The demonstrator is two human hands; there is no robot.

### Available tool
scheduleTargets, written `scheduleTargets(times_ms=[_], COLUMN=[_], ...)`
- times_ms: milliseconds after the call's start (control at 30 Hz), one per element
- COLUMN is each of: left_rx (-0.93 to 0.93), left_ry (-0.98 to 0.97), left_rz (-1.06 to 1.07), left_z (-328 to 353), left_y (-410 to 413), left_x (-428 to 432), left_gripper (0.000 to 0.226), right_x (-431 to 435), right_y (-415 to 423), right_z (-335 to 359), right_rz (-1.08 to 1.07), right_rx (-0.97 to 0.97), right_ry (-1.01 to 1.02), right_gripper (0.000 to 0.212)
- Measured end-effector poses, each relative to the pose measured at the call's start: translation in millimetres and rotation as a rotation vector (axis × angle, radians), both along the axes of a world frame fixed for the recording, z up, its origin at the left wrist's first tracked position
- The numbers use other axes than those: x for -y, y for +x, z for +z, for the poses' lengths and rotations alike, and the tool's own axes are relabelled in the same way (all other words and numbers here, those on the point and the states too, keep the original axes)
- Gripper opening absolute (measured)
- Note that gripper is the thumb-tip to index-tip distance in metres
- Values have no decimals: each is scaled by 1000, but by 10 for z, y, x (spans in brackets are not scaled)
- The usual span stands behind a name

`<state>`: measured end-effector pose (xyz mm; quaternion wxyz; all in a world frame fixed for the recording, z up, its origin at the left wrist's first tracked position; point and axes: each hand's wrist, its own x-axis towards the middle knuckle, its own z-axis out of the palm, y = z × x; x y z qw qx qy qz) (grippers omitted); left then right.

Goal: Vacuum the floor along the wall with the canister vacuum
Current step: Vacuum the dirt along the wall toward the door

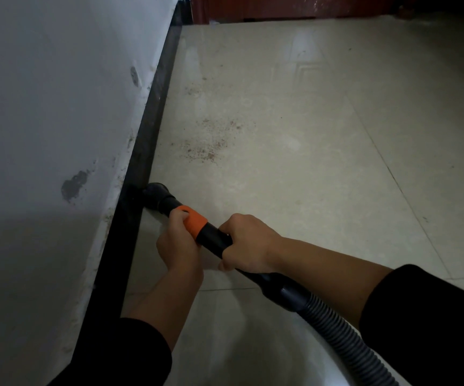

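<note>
A black vacuum wand (214,236) with an orange collar (194,221) slants down toward the wall. Its black nozzle (157,194) sits on the pale tiled floor (309,162), right against the black baseboard (147,140). My left hand (179,245) grips the wand at the orange collar. My right hand (246,243) grips the black tube just behind it. A ribbed grey hose (342,335) runs from the wand off the lower right edge. The canister is out of view.
A scuffed white wall (58,107) fills the left side. Reddish-brown dust specks (211,140) lie on the tiles ahead of the nozzle. A dark red wooden door or cabinet base (281,8) stands at the far end.
</note>
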<state>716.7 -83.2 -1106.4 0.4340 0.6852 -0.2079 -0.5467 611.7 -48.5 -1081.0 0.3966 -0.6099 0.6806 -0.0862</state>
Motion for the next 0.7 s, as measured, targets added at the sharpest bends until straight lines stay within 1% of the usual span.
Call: scheduleTargets(times_ms=[400, 533, 600, 700], left_rx=[-1, -38, -58, -94], left_ry=[-8, -16, -14, 0], left_rz=[-24, -51, -69, -87], left_z=[-16, 30, 48, 47], left_y=[-31, -126, -187, -259], left_x=[-199, -300, -341, -374], left_gripper=[18, 13, 11, 10], right_x=[-173, -269, -326, -383], right_y=[-89, -195, -254, -329], right_z=[87, 123, 147, 190], right_rz=[40, 24, 16, 14], right_rx=[-35, -60, -74, -93], right_ry=[40, 54, 60, 68], right_gripper=[21, 24, 20, 20])
